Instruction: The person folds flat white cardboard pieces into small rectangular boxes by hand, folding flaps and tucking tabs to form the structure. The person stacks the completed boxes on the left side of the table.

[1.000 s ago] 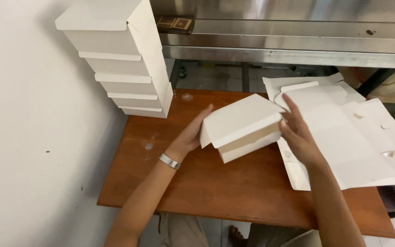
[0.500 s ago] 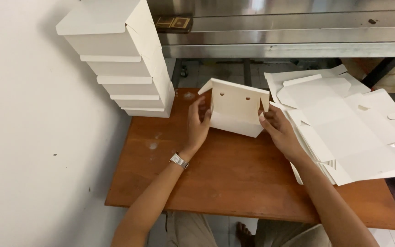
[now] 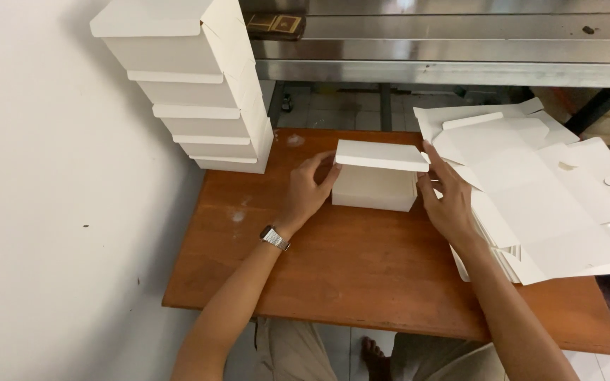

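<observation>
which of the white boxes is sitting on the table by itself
The folded white box between the left hand and right hand; the others form the stack by the wall.

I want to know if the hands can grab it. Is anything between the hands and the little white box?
No. The left hand and right hand already press on the two ends of the small white cardboard box on the brown wooden table; nothing sits between them.
</observation>
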